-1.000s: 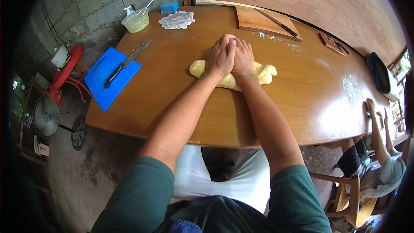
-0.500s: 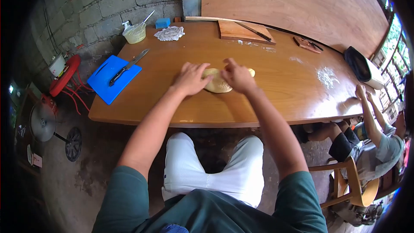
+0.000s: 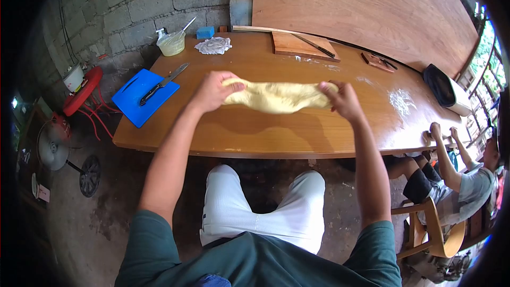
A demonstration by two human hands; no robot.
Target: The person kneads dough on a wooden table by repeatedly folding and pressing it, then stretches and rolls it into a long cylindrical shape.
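Observation:
A pale yellow slab of dough [image 3: 279, 97] hangs stretched sideways above the wooden table [image 3: 255, 138], sagging in its middle. My left hand [image 3: 216, 91] is closed on its left end, thumb on top. At the other end, my right hand [image 3: 342, 100] pinches the dough with the thumb over it; the fingers underneath are partly hidden. The dough's shadow falls on the tabletop below.
On the left lies a blue cutting board [image 3: 139, 100] with a knife [image 3: 163, 84]. Along the back are a tub [image 3: 171, 45], a blue sponge [image 3: 205, 32], a crumpled cloth [image 3: 213, 45] and a wooden board [image 3: 304, 47]. Flour [image 3: 401, 102] dusts the right side, near a seated person [image 3: 467, 186].
The dough was a compact lump on the table under both hands. Now it is lifted and drawn out wide, and my hands have moved apart, gripping its ends.

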